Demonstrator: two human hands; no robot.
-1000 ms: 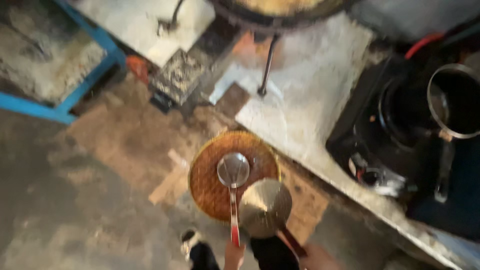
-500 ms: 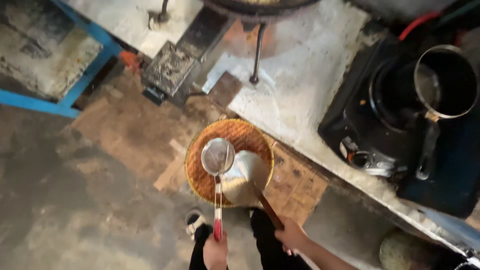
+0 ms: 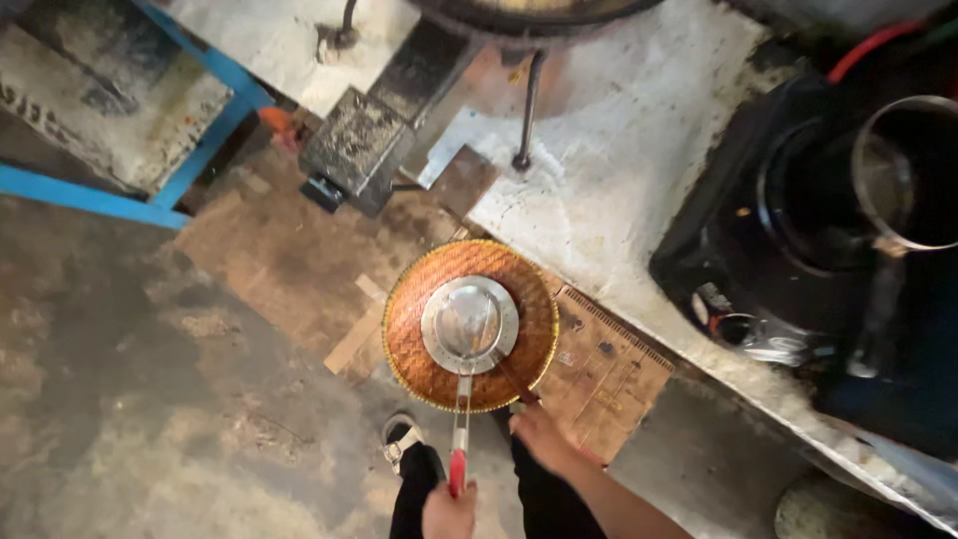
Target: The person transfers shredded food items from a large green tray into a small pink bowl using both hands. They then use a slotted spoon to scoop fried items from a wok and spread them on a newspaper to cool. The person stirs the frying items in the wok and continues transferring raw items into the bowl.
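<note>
A round woven orange-brown basket sits low in the middle of the view, above the floor. A round metal strainer with a red-tipped handle lies over the basket's centre. My left hand grips the red end at the bottom edge. Just right of it, my right hand is closed on a thin dark handle that runs up under the strainer. What is at that handle's far end is hidden.
A stained grey counter runs diagonally at the right, with a black stove and a metal pot on it. Flattened cardboard covers the floor. A blue frame stands at the left. My sandalled foot is below the basket.
The strainer has moved from the basket's left part to its centre. The round metal ladle seen beside it earlier is now hidden under the strainer. My right hand has come further up.
</note>
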